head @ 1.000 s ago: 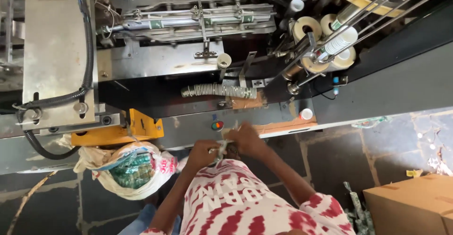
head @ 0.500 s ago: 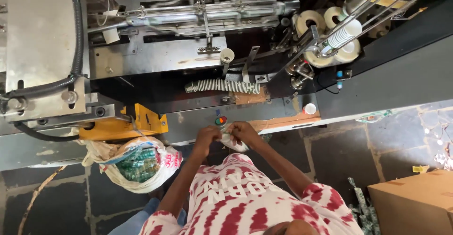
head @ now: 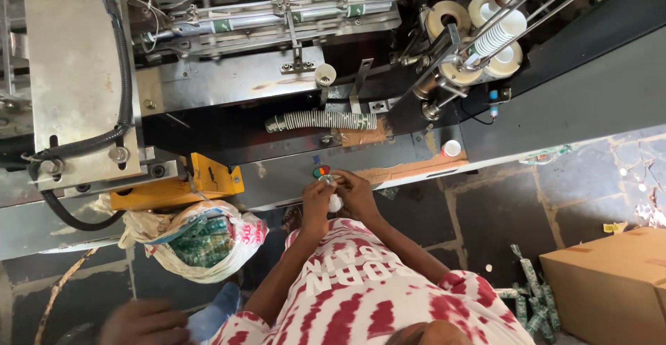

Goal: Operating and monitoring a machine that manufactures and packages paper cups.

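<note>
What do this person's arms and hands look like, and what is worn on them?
Both hands, the left hand and the right hand, are bare: no gloves, and no ring or watch can be made out. The forearms are uncovered; short sleeves of a red-and-white tie-dye shirt with white lettering end near the elbows.

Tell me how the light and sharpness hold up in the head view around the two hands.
Head view: bright daylight washes the stone floor at right; the machine's recess lies in deep shadow. The left hand and right hand are evenly lit, slightly soft, around a small white object too small to identify.
</note>
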